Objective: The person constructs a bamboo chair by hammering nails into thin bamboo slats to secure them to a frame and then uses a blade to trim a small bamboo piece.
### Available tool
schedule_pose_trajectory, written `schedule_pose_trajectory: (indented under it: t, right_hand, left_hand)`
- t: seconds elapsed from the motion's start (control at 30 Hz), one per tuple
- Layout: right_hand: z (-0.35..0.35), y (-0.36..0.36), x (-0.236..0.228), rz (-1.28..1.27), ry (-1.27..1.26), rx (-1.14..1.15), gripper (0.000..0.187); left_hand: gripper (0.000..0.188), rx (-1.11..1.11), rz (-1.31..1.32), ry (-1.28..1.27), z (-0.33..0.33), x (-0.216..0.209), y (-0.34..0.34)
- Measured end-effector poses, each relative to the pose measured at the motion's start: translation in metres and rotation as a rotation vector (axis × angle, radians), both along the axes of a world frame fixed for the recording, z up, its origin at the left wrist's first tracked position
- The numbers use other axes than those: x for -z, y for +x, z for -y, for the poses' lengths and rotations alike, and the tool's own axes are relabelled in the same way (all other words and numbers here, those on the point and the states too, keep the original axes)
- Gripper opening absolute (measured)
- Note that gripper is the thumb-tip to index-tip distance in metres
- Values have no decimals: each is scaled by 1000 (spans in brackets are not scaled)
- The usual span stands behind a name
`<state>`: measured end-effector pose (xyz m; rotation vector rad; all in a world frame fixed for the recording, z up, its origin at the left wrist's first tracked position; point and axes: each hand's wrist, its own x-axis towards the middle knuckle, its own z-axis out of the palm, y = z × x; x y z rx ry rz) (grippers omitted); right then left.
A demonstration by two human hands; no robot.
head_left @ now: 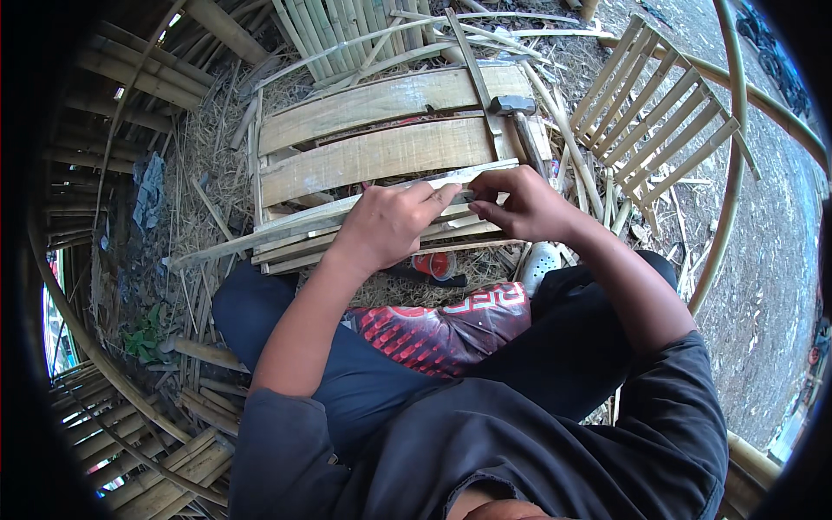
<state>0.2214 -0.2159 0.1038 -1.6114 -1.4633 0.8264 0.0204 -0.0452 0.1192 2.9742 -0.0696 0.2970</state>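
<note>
My left hand [390, 221] is closed over a long pale wooden strip [260, 236] that slants across the front of a slatted wooden bench top [373, 173]. A small red tip shows beside its knuckles, and what that belongs to is hidden. My right hand [518, 204] is close by, thumb and fingers pinched together near the strip's right end. Between the fingertips of both hands there is something small and greyish, too small to name. Behind my right hand a hammer [513, 105] lies on the planks, its handle toward me.
A slatted bamboo rack [650, 113] leans at the right, near curved bamboo poles [737, 104]. Upright bamboo slats [347, 35] stand at the back. A red container [433, 265] sits below the bench, near a pale clog [540, 263]. Bamboo scraps and shavings [208, 165] litter the ground.
</note>
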Motion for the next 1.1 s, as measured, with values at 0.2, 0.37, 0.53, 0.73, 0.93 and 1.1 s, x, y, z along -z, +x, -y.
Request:
schedule_pose_trajectory:
  t: [0.2,0.37,0.53,0.73,0.93,1.1]
  right_hand:
    - [-4,5,8,-41,-72,97,23]
    - [-6,30,15,80,-66,155,31]
    - [-12,24,17,118,-86,188,28]
    - [-14,35,33,197,-24,185,28]
    - [-21,38,32,211,-36,201,28]
    - [-21,39,34,208,-119,267,31]
  left_hand:
    - [74,-29,-34,5,-12,4,5]
    - [72,-130,-71,-56,-38,24,5]
    - [77,-80,-40,-170,-50,47,8]
    - [77,-49,-83,-184,-58,68,19]
    - [82,-44,-31,-229,-64,64,27]
    - [80,-45,-59,-187,-66,65,38]
